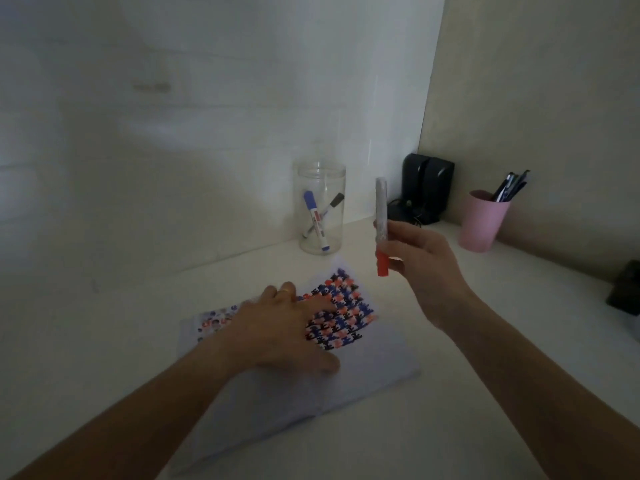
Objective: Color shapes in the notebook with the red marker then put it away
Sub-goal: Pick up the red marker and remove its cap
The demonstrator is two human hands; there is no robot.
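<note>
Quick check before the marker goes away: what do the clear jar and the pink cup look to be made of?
The clear jar looks like transparent plastic, possibly glass: the two markers inside show straight through its wall, and the blur leaves it open. The pink cup looks like matte opaque plastic, with even colour and no shine. The right hand holds the red marker.

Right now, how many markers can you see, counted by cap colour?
Red cap: 1, the red marker held in the right hand
Blue cap: 1, the blue marker in the clear jar
Black cap: 1, the black marker in the same jar
Total: 3
</note>
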